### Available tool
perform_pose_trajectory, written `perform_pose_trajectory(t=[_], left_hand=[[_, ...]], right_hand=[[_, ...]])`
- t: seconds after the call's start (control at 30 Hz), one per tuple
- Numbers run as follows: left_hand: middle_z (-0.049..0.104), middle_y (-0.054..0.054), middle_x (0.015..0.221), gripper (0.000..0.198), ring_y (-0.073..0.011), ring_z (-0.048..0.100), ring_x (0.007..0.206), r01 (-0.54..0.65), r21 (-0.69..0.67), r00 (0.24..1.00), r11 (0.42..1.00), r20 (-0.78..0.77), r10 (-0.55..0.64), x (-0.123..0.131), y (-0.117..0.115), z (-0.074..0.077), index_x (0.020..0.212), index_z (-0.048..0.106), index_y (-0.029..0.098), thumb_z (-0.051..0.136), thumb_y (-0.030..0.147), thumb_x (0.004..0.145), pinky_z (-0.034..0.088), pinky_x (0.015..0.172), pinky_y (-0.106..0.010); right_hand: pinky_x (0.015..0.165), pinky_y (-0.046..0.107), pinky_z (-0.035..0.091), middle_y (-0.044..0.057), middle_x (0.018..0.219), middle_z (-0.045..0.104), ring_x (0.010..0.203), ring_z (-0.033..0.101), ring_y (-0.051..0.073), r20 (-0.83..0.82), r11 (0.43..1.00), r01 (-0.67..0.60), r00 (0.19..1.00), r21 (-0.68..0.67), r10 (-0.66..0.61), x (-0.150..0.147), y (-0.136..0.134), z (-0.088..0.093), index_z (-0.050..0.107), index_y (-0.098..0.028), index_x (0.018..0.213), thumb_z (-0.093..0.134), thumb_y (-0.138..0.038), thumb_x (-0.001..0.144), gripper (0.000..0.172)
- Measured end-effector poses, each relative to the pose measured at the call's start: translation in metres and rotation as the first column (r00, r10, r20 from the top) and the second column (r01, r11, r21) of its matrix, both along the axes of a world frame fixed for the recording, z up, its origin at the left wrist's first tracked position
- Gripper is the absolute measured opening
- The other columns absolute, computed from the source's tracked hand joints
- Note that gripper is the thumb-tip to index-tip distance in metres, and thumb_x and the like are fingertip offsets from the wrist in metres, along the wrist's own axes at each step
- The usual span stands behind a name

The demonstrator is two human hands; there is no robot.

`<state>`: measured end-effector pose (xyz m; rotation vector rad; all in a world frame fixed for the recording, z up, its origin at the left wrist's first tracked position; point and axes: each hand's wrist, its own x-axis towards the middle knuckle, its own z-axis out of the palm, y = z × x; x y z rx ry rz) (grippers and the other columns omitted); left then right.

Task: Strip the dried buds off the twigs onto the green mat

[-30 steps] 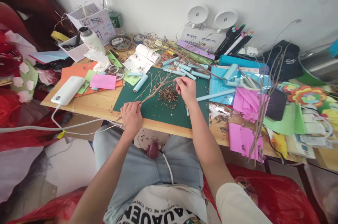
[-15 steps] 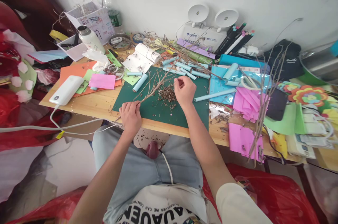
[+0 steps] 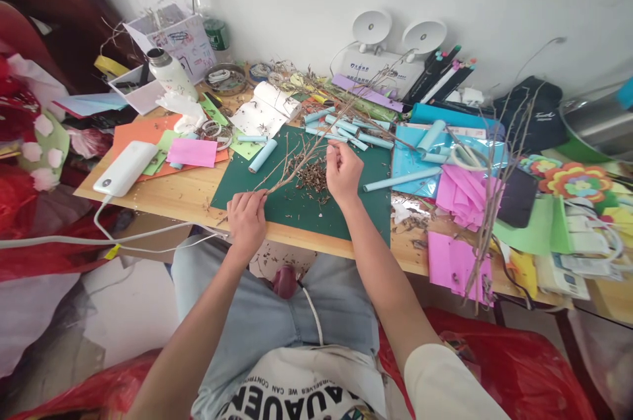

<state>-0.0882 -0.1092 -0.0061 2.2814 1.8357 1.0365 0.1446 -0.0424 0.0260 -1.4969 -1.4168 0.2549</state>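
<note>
My left hand (image 3: 246, 222) is closed around the lower end of a dry, branching twig (image 3: 287, 177). The twig slants up and to the right over a green cutting mat (image 3: 232, 179). My right hand (image 3: 343, 171) is curled with thumb and fingertips together beside the upper twig stems; what the fingertips pinch is too small to make out. Between my hands, a heap of crumbled dry leaves (image 3: 314, 177) lies on the mat. Rolled blue paper tubes (image 3: 401, 179) lie at the mat's right side and along its back.
A white power bank (image 3: 125, 168) with a cable sits on the left of the wooden table. Behind it stands an open bottle (image 3: 172, 76). More tall twigs (image 3: 487, 215) lean at the right over pink paper (image 3: 452, 262). Scissors (image 3: 467, 155) rest on blue packets.
The twig in my left hand has shifted slightly, its branches now nearer my right hand. My right hand has moved down and left a little.
</note>
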Motion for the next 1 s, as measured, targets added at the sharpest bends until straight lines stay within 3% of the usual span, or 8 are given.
perform_pose_trajectory(t=[0.27,0.43,0.67,0.83,1.0], left_hand=[[0.071,-0.009,0.099,0.028,-0.0232,0.059,0.095,0.037,0.025,0.999,0.999,0.038,-0.038,-0.001,0.000,-0.001,0.109,0.067,0.022,0.042,0.029,0.099,0.039,0.083,-0.037],[0.068,-0.010,0.103,0.022,-0.0206,0.063,0.094,0.023,-0.007,0.984,1.000,0.179,-0.021,-0.001,0.000,-0.008,0.112,0.058,0.019,0.049,0.032,0.097,0.045,0.087,-0.036],[0.064,-0.012,0.107,0.036,-0.0183,0.064,0.098,0.039,0.011,0.944,0.999,0.328,-0.041,0.000,-0.001,-0.015,0.123,0.045,0.016,0.057,0.027,0.092,0.051,0.089,-0.036],[0.066,-0.010,0.101,0.025,-0.0190,0.064,0.094,0.030,0.031,0.971,0.999,0.234,-0.036,0.000,0.000,-0.009,0.116,0.055,0.017,0.055,0.026,0.093,0.050,0.088,-0.036],[0.066,-0.010,0.101,0.021,-0.0184,0.064,0.097,0.025,0.090,0.976,0.996,0.213,-0.044,-0.003,-0.005,0.006,0.108,0.067,0.017,0.053,0.025,0.094,0.052,0.085,-0.033]], right_hand=[[0.066,0.028,0.048,0.007,0.087,0.069,0.061,0.057,0.014,-0.051,0.999,-0.032,0.998,-0.028,0.030,0.000,0.002,-0.001,0.064,-0.017,0.107,0.041,-0.053,0.095,0.044],[0.067,0.029,0.049,0.009,0.087,0.069,0.061,0.058,0.014,-0.050,1.000,-0.014,0.999,-0.003,0.014,0.000,0.002,0.000,0.066,-0.016,0.103,0.042,-0.052,0.095,0.044],[0.064,0.028,0.049,0.006,0.080,0.069,0.059,0.059,0.014,-0.069,1.000,-0.018,0.997,0.016,0.019,-0.001,0.003,-0.005,0.065,-0.018,0.106,0.043,-0.056,0.094,0.046],[0.063,0.028,0.050,0.007,0.086,0.069,0.062,0.060,0.014,-0.049,0.999,0.005,0.999,0.042,-0.002,0.000,0.004,-0.005,0.064,-0.019,0.109,0.042,-0.055,0.095,0.044],[0.068,0.030,0.053,0.010,0.101,0.066,0.073,0.062,0.016,-0.028,0.984,0.107,0.994,0.145,-0.105,0.002,0.001,-0.002,0.053,-0.022,0.128,0.037,-0.050,0.098,0.044]])
